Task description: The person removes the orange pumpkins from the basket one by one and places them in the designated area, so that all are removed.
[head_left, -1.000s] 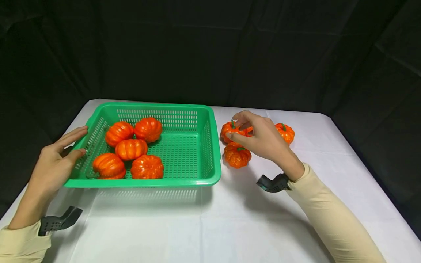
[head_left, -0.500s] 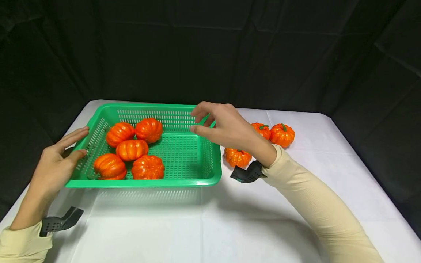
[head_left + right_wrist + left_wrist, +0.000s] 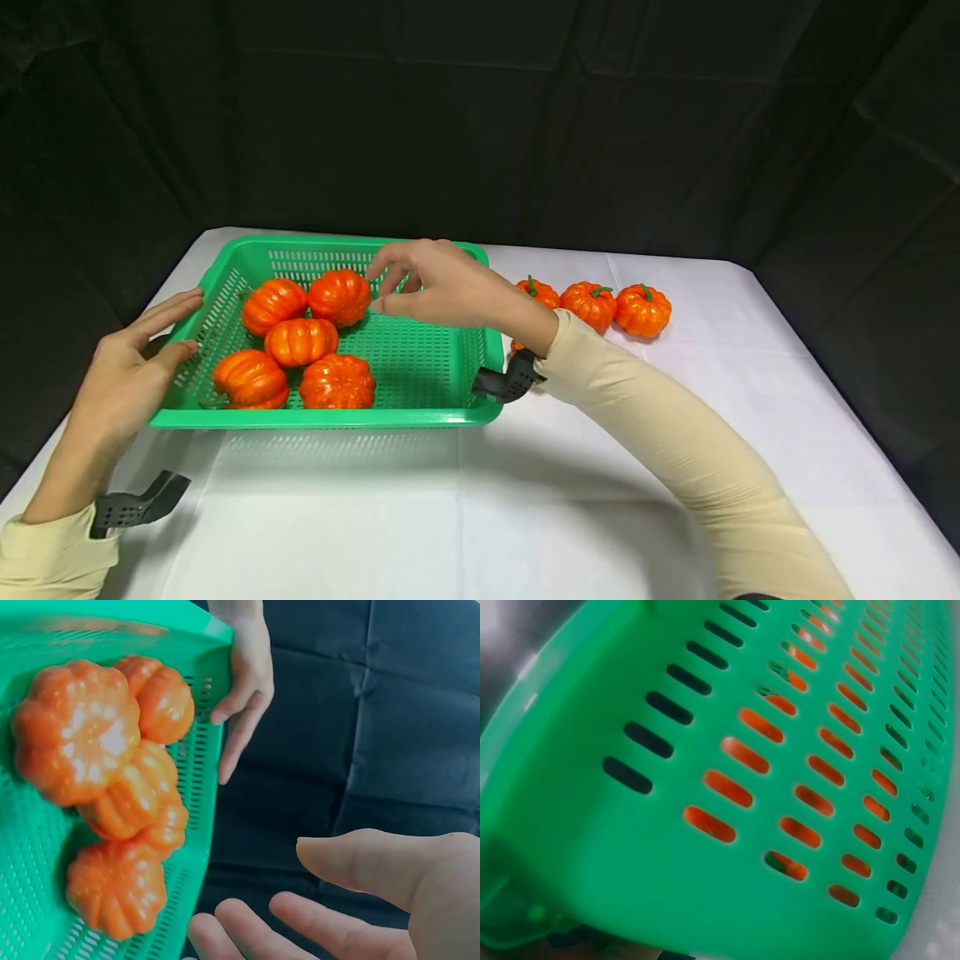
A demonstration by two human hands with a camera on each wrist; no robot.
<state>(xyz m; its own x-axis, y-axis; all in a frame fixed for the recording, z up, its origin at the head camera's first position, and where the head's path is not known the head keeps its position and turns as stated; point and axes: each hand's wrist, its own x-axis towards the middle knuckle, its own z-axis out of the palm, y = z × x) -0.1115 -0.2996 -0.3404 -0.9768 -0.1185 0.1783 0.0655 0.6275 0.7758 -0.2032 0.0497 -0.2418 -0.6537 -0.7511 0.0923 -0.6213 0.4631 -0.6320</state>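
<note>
Several orange toy pumpkins lie in the left half of a green perforated basket, among them a round one at the back and a glossy one in front. My left hand rests at the basket's left rim, its fingers fairly straight and the tips on the edge. Over the basket's right half hovers my right hand, fingers spread and thumb apart, holding nothing; its fingertips are beside the round back pumpkin in the head view. The left wrist view shows the basket's slotted wall, with orange behind the slots.
Right of the basket, a row of three pumpkins with green stems stands on the white-covered table: a near one, a middle one and a far one. Another is mostly hidden behind my right forearm. A black curtain hangs behind.
My right hand has moved left from above the pumpkins on the table to over the basket, with nothing in it. The left hand, the basket and the pumpkins have stayed put.
</note>
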